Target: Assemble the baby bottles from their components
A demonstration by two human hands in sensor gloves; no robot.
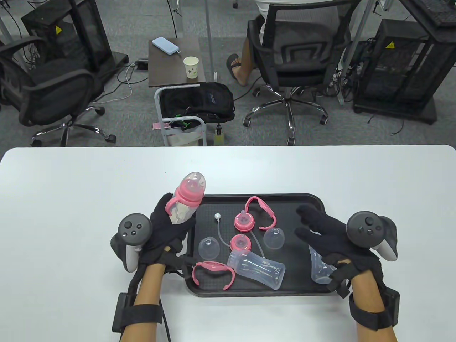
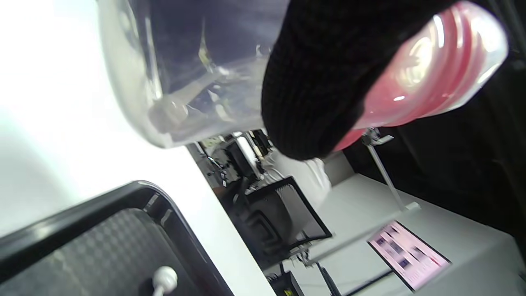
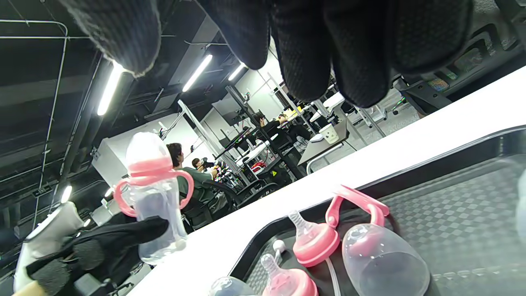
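One assembled bottle [image 1: 187, 199], clear-bodied with a pink collar, pink side handles and a clear cap, is held in the left hand [image 1: 167, 228], whose fingers [image 2: 316, 82] wrap around its body. It is lifted above the desk [image 1: 71, 199] just off the left rim of the black tray [image 1: 313, 201]. Its long axis tilts up and away from the person, cap end pointing to the far side of the desk, base down in the palm.

Inside the tray lie loose parts. A clear bottle body [image 1: 258, 269] rests on its side near the front rim, its long axis running left to right with the base to the right. A second clear bottle body [image 1: 319, 270] lies at the right, partly hidden beneath the right hand [image 1: 331, 238]. Two pink nipple collars [image 1: 244, 221] sit in the middle, one nearer the far rim, one just in front of it. Two clear dome caps [image 1: 209, 248] lie on either side of them, along with a thin straw [image 1: 221, 231] with a white tip. One pink handle ring [image 1: 262, 210] lies near the far rim, another [image 1: 213, 274] at the front left corner.

The right hand hovers over the tray's right side, fingers [image 3: 304, 53] loosely extended and holding nothing.
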